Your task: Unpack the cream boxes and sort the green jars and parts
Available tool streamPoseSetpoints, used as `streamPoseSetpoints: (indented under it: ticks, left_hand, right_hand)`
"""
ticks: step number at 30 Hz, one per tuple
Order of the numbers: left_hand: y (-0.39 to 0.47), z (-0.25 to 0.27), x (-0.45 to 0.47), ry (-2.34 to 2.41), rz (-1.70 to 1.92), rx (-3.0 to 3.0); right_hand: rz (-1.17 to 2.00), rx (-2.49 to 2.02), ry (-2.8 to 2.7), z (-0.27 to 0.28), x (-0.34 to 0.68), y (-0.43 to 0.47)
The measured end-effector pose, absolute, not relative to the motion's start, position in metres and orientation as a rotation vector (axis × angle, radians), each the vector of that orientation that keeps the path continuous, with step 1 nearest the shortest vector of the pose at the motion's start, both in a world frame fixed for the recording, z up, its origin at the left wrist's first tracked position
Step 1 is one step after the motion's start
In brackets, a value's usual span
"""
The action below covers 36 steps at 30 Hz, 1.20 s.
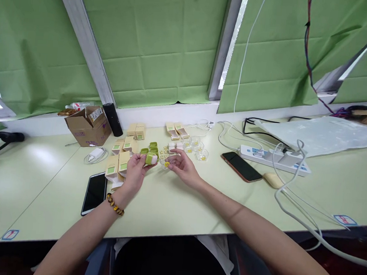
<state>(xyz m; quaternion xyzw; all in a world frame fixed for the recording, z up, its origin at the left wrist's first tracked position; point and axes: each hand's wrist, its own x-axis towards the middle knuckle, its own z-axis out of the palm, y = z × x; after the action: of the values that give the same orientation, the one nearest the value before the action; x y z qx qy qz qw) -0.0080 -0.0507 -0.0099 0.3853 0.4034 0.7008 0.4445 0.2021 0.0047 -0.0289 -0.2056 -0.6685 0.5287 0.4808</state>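
My left hand is closed around a small green case with a white part. Beside it, my right hand pinches a small clear plastic cup with a yellow spot; the two held pieces are close together, and I cannot tell whether they touch. Just beyond the hands lie several green pieces and small white pieces. Several clear cups with yellow spots stand behind my right hand. Small open cardboard boxes with green windows are left of my left hand.
A black phone lies left of my left forearm, another phone on the right. Near that are a power strip with looping white cables and a yellowish case. A brown carton and a black cylinder stand at the back left.
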Motion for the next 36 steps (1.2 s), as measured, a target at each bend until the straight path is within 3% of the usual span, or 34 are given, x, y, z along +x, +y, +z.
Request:
streamPoseSetpoints:
  ticks: [11,18,29,36]
  left_hand:
    - [-0.051,-0.017,-0.008,0.953,1.688,0.877]
    - [-0.049,-0.020,-0.008,0.982,1.686,0.889]
    - [-0.048,-0.023,-0.008,1.018,1.698,0.902]
    - [-0.050,-0.019,-0.006,1.006,1.684,0.882]
  right_hand:
    - [1.331,-0.472,-1.547,-0.018,0.206,0.007]
    - [1.058,-0.707,-1.517,-0.015,0.212,0.013]
    - [1.568,-0.527,-1.182,0.001,0.222,0.007]
    - [1.582,-0.396,-1.250,-0.001,0.222,0.000]
